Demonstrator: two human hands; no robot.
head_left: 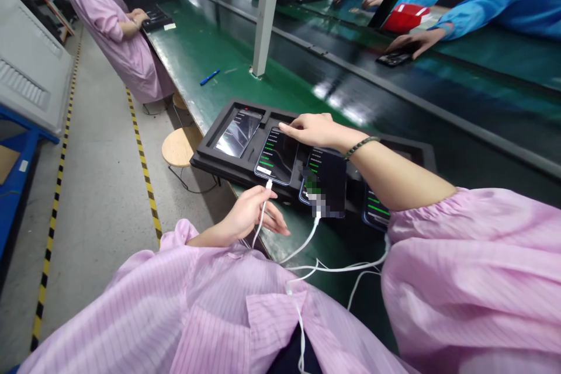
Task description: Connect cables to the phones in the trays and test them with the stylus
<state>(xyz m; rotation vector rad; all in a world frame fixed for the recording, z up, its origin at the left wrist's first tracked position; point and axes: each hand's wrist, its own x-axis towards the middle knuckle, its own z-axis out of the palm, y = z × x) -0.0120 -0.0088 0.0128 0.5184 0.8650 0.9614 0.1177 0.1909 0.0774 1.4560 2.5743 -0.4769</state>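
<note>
A black tray (228, 163) lies at the near edge of the green bench and holds several phones. My right hand (313, 128) rests on the top of the second phone (277, 156), fingers bent and pressed onto it; its screen shows green lines. My left hand (252, 216) is below that phone, fingers closed round a white cable (262, 216) whose plug sits at the phone's bottom end. The leftmost phone (239, 132) lies in its slot with no cable. Two more phones (324, 181) to the right have white cables plugged in.
More white cables (333, 269) trail over the bench edge onto my lap. A round wooden stool (179, 146) stands left of the tray. A person in pink (118, 29) works farther along the bench; people in blue sleeves (482, 6) work across the conveyor. A blue pen (209, 77) lies near a grey post (265, 11).
</note>
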